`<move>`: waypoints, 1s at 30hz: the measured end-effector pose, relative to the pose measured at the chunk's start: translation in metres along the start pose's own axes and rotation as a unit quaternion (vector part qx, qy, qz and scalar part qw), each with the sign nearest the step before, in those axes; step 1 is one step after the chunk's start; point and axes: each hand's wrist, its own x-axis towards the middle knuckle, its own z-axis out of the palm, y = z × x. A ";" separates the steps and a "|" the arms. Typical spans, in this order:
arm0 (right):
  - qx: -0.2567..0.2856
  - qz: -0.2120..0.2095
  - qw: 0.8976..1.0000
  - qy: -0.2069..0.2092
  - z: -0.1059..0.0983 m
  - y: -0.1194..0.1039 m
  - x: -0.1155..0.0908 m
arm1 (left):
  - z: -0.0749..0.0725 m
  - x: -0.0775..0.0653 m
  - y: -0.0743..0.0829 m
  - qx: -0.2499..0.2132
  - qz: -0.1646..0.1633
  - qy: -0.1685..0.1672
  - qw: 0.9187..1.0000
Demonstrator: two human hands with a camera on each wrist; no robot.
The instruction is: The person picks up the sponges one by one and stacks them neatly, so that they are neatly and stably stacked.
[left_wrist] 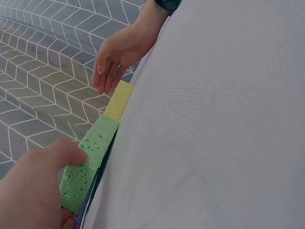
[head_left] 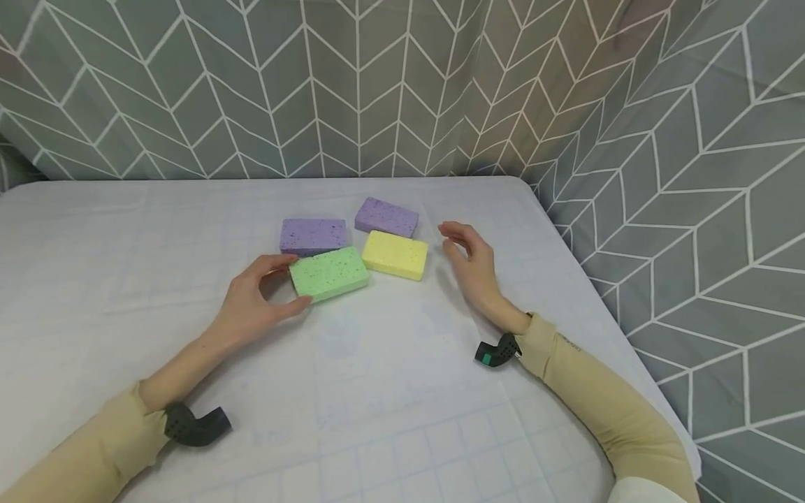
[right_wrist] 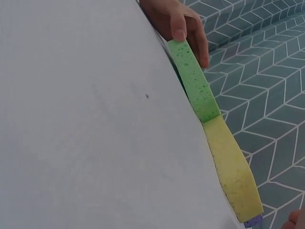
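My left hand [head_left: 258,297] pinches the left end of a green sponge [head_left: 330,273], thumb on its near edge and fingers at the far corner. Touching or close to its right end is a yellow sponge [head_left: 395,255]. Behind these lie two purple sponges, the left one [head_left: 313,236] just behind the green and the right one [head_left: 386,217] behind the yellow. My right hand [head_left: 473,269] is held to the right of the yellow sponge, apart from it, with loosely bent fingers and nothing in them. In the left wrist view, the thumb presses the green sponge [left_wrist: 93,157].
A white cloth [head_left: 157,279] with faint grid lines covers the table. Its back and right edges meet a grey curtain [head_left: 327,91] with white chevron lines. A dark device [head_left: 196,425] is strapped at the left wrist, another [head_left: 497,351] at the right.
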 end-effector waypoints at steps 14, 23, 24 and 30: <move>-0.005 -0.019 1.000 -0.015 0.006 -0.005 -0.004 | -0.002 0.001 0.001 -0.050 -0.003 -0.005 0.999; -0.005 -0.018 0.999 -0.038 0.004 -0.043 -0.009 | -0.004 0.000 0.003 -0.061 -0.017 -0.016 0.998; -0.001 -0.020 0.999 -0.039 0.004 -0.044 -0.009 | -0.004 0.000 0.003 -0.063 -0.017 -0.016 0.998; 0.011 -0.029 0.999 -0.043 0.005 -0.046 -0.011 | -0.004 0.000 0.003 -0.075 -0.023 -0.021 0.997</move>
